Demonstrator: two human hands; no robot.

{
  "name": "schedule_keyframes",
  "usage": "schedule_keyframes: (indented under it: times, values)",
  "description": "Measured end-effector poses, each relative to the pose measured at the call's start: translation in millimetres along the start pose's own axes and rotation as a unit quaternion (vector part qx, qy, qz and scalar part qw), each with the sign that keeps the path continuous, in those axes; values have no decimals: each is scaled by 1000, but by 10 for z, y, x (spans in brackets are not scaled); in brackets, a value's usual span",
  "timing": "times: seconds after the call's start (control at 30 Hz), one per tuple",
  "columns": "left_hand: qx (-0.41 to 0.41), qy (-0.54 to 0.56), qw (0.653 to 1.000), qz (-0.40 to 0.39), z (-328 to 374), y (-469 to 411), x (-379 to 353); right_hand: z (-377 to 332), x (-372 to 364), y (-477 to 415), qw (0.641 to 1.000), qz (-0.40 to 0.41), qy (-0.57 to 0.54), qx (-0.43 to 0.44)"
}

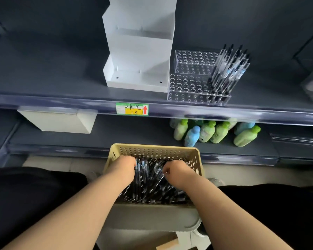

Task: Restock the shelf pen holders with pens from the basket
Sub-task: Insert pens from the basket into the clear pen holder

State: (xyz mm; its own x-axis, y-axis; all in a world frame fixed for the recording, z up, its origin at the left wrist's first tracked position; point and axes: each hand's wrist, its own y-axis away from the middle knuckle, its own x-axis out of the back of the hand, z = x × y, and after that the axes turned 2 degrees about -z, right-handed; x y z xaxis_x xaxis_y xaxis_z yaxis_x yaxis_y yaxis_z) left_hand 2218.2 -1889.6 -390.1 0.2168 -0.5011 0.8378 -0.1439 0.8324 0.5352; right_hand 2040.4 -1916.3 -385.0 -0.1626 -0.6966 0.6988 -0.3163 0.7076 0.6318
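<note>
A beige perforated basket (152,150) sits in front of me, full of black and clear pens (152,188). Both my hands are down inside it. My left hand (124,166) grips a small bunch of pens at the basket's left side. My right hand (177,173) is curled among the pens at the right, its fingertips hidden. On the shelf above stands a clear stepped pen holder (190,83) with many round holes. Several pens (229,67) stand upright in its right end; the other holes are bare.
A white stepped display stand (139,56) is left of the clear holder. A price label (132,109) is on the shelf edge. Green and blue bottles (213,131) and a white box (61,121) sit on the lower shelf.
</note>
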Motion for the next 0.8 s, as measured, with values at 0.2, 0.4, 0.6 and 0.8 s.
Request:
schedule_keyframes:
  times: [0.2, 0.4, 0.6, 0.8]
  values:
    - [83, -3, 995, -53, 24, -74, -211, -162, -293, -244, 996, -12, -77, -34]
    - [136, 59, 988, -49, 11, -152, -337, -368, -399, -462, 987, 9, -135, -82]
    - [122, 214, 969, 2, -3, -149, -276, -540, -465, -627, 987, -8, -115, -109]
    - [103, 321, 939, 63, 36, -57, -162, -535, -365, -531, 978, 43, -195, -60]
